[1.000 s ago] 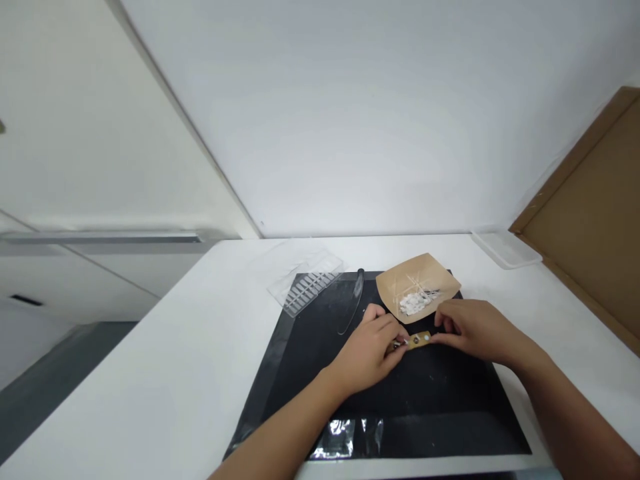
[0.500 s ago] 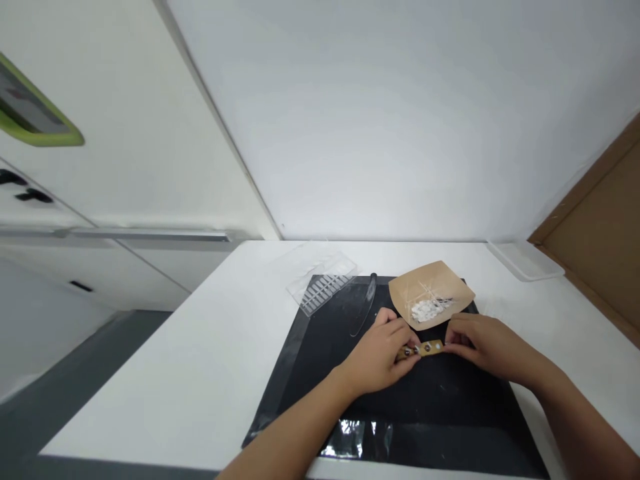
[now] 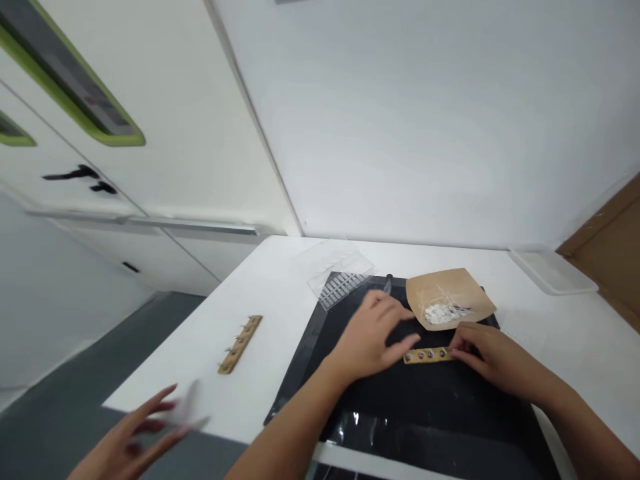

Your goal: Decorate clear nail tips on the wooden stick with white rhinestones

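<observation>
A narrow wooden strip with several round metal pieces (image 3: pixel 427 356) lies on the black mat (image 3: pixel 400 407). My right hand (image 3: pixel 480 350) pinches its right end between thumb and fingertips. Near the strip's left end is my left hand (image 3: pixel 373 333), thumb and fingers apart, holding nothing. Just behind the strip, a brown paper sheet (image 3: pixel 420 293) carries a heap of small white pieces (image 3: pixel 443 313). The knife's dark handle (image 3: pixel 389 283) shows behind my left hand, which hides the blade.
Another person's hand (image 3: pixel 135 433), blurred, reaches in at the lower left. A second wooden strip with upright metal pieces (image 3: pixel 241 343) lies on the white table (image 3: pixel 200 360). Clear plastic trays (image 3: pixel 340 287) sit behind the mat's left corner; a shallow clear tray (image 3: pixel 555 272) stands back right.
My left hand has let go of the strip and opened. The view has turned left, bringing in the second strip and another person's hand.
</observation>
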{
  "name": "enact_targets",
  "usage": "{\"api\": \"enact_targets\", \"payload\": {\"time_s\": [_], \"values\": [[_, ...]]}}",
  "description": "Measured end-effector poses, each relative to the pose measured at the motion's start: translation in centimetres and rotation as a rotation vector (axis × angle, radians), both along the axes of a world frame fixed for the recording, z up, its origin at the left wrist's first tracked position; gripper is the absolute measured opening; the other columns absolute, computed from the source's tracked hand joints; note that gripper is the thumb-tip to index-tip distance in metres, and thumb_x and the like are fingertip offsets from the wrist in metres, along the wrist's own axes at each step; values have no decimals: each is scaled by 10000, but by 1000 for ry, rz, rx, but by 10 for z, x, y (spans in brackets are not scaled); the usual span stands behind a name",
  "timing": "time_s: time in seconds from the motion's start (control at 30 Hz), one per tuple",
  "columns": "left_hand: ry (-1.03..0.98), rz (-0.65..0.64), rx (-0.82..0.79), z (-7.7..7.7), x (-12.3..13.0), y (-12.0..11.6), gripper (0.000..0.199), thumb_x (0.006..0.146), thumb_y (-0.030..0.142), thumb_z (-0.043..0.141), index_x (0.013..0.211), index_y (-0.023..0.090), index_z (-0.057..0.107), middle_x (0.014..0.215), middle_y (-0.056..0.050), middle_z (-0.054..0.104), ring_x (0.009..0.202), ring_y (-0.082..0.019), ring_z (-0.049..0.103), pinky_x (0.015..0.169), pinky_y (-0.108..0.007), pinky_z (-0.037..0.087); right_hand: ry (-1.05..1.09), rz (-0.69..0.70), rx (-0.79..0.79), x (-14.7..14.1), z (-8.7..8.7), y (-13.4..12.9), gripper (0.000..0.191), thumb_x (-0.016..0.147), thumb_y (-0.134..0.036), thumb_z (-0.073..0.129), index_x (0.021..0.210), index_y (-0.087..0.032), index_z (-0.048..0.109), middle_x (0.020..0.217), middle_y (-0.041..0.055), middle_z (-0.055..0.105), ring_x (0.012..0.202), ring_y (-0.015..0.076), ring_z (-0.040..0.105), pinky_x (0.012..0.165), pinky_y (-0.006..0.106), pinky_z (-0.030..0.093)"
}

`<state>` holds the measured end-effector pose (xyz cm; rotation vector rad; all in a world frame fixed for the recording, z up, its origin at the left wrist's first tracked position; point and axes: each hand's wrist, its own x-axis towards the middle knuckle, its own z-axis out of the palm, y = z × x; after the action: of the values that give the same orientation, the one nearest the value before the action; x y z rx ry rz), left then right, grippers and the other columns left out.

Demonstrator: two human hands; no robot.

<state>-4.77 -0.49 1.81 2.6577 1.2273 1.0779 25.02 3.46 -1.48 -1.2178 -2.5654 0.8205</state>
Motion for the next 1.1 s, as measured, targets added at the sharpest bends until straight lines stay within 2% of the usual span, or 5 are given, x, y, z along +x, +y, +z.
{"api": "enact_targets", "payload": {"time_s": [0.1,0.17,0.37,0.5,1.1], "values": [[-11,375,81,21,-51,-23,289,985,366,682,1224,205,656,1168,-100,721,1141,-287,594,1040,-477,461,-4,0,-15,3,-2,1,168,1031,-355,591,952,-239,683,958,41,725,844,209,662,744,319,496],[50,699,113,16,-92,-45,343,987,443,643,1228,198,655,1186,-121,714,1158,-326,587,1078,-522,416,-5,8,-16,4,-3,2,192,1036,-375,579,947,-239,681,957,44,726,830,210,662,731,322,501],[54,1387,-50,-62,-162,-100,518,998,526,392,1186,98,616,1119,-211,656,1182,-389,568,1134,-576,350,-4,-12,-15,7,-11,2,210,1035,-403,577,932,-246,673,957,49,729,814,221,669,720,340,517],[48,1354,-33,-83,-153,-98,547,992,541,409,1247,85,570,1271,-232,579,1312,-383,491,1198,-565,295,15,10,-1,7,-12,4,202,1026,-406,596,938,-248,686,971,49,733,849,232,680,744,346,524],[61,1305,-192,-84,-144,-95,533,973,526,471,1273,103,593,1393,-257,462,1406,-413,392,1184,-604,333,11,-29,141,7,9,-15,177,1041,-350,580,918,-235,632,908,20,690,780,190,634,686,313,450]]}}
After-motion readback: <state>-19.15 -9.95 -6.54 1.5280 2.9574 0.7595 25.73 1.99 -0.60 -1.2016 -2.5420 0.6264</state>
